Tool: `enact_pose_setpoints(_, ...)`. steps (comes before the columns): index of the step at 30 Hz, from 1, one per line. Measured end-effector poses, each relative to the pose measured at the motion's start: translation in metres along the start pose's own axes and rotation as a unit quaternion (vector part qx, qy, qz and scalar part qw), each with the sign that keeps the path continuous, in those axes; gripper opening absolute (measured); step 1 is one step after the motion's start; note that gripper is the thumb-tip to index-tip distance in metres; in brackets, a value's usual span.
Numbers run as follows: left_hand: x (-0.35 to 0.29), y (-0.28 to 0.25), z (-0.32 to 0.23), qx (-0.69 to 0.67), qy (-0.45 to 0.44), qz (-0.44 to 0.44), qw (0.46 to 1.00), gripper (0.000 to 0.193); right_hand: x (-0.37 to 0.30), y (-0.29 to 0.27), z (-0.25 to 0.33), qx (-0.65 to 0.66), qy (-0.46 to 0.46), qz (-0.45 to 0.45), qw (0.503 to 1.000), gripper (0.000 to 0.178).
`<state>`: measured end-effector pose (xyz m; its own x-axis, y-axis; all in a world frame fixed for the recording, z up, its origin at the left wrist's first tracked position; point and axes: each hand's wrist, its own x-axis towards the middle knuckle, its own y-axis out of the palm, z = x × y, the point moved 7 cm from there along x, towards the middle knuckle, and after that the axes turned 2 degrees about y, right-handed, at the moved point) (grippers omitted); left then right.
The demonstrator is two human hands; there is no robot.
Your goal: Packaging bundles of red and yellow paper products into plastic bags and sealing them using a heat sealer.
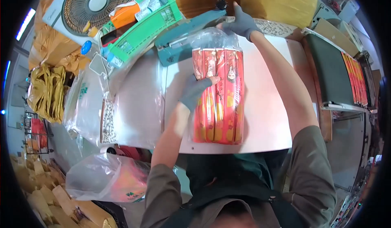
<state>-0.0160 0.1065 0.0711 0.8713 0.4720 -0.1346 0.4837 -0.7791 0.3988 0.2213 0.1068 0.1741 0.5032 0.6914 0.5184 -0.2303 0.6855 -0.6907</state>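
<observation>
In the head view, we are resting the left gloved hand [195,90] on the bagged red packets [221,101] on the white tabletop [266,118], apparently steadying them; its thumb is extending across, finger closure being indeterminable; we are holding the right gloved hand [243,24] spread near the teal bar sealer [181,29]; the clear bag [214,36] is facing it, presumably for alignment; the packets are bearing dark printed characters.

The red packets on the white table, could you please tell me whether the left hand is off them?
No, the grey-gloved left hand lies against the red packets, its thumb across them.
</observation>
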Motion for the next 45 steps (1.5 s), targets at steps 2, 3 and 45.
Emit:
enact_pose_setpoints(2,0.016,-0.014,-0.009,0.014,0.015,-0.015,1.000,0.043,0.019,0.008,0.023,0.037,-0.028,-0.098,0.994,0.081)
enact_pose_setpoints(3,0.020,-0.024,-0.015,0.022,0.028,-0.029,0.999,0.042,0.030,0.001,0.044,0.049,-0.030,-0.097,0.994,0.081)
enact_pose_setpoints(45,0.018,0.021,0.021,0.664,0.230,-0.103,0.704,0.058,-0.333,-0.084,-0.034,0.051,0.096,-0.021,0.994,0.016)
